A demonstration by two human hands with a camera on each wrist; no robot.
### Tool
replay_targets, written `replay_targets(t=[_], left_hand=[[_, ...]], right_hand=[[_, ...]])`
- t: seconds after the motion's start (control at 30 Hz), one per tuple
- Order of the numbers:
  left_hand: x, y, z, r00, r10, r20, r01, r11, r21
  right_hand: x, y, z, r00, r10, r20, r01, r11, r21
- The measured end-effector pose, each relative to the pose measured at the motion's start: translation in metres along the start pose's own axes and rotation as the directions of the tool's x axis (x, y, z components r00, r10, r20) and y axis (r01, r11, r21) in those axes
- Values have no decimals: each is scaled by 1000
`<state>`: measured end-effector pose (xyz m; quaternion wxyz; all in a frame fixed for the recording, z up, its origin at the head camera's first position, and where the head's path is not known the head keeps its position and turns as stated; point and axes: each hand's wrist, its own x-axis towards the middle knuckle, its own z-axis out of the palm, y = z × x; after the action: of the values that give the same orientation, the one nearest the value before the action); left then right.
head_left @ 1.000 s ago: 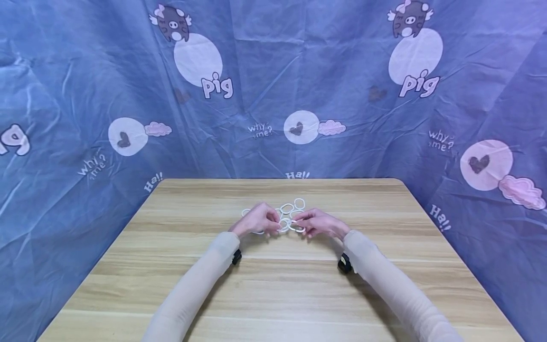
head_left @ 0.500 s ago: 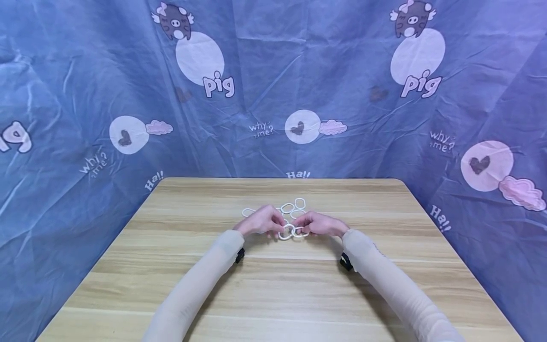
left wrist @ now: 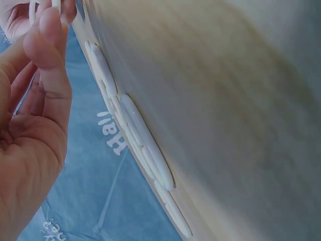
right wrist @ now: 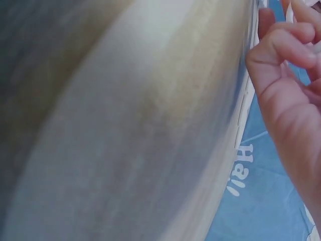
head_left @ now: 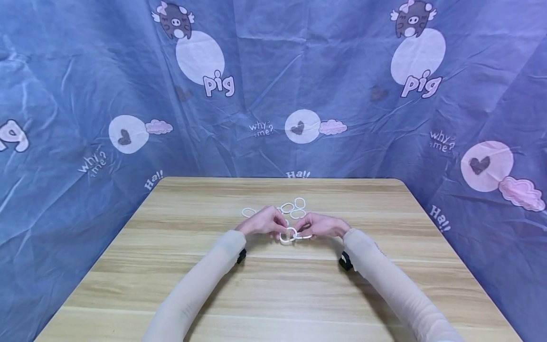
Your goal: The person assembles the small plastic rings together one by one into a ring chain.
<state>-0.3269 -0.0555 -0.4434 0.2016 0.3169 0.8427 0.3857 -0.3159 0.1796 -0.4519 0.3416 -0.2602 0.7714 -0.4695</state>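
Note:
My left hand (head_left: 266, 221) pinches a white plastic ring (head_left: 287, 242) between thumb and fingertips, a little above the table. From the other side my right hand (head_left: 321, 224) pinches a second white ring (head_left: 304, 237). The two rings meet between the hands and look hooked through each other. In the left wrist view the left hand (left wrist: 37, 108) shows its thumb and finger pressed together at the top, with white ring edges beyond. Curled fingers of the right hand (right wrist: 291, 85) appear in the right wrist view; its ring is mostly hidden there.
Several loose white rings (left wrist: 145, 143) lie flat on the wooden table (head_left: 273, 294) just beyond the hands. One ring (head_left: 242, 212) lies apart at the left. Behind the table's far edge hangs a blue printed cloth (head_left: 265, 152).
Both hands have come slightly nearer to the person with the two rings. The left hand's ring now stands more upright, and the right hand's ring has turned nearly edge-on.

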Motion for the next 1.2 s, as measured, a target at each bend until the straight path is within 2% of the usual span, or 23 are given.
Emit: replay_targets(t=[0.2,0.4,0.7,1.0,1.2], left_hand=[[1,-1,1,1000,2,-17,-2,1000,7],[3,-3,2,999,23,-33,-24,1000,-11],[4,2,3,998,31,-48,-33,998,-49],[0,-2,-2,998,28,-64,-34,994,-106],[-6,-7,-8,996,30,-90,-39,995,-94]], right_hand=[[-1,2,-2,999,49,8,-49,994,96],[1,3,-2,998,32,-49,-30,999,32],[2,4,-3,991,-12,-131,14,1000,15],[0,4,-2,984,-4,-180,19,996,83],[-1,4,-2,977,-12,-211,32,995,92]])
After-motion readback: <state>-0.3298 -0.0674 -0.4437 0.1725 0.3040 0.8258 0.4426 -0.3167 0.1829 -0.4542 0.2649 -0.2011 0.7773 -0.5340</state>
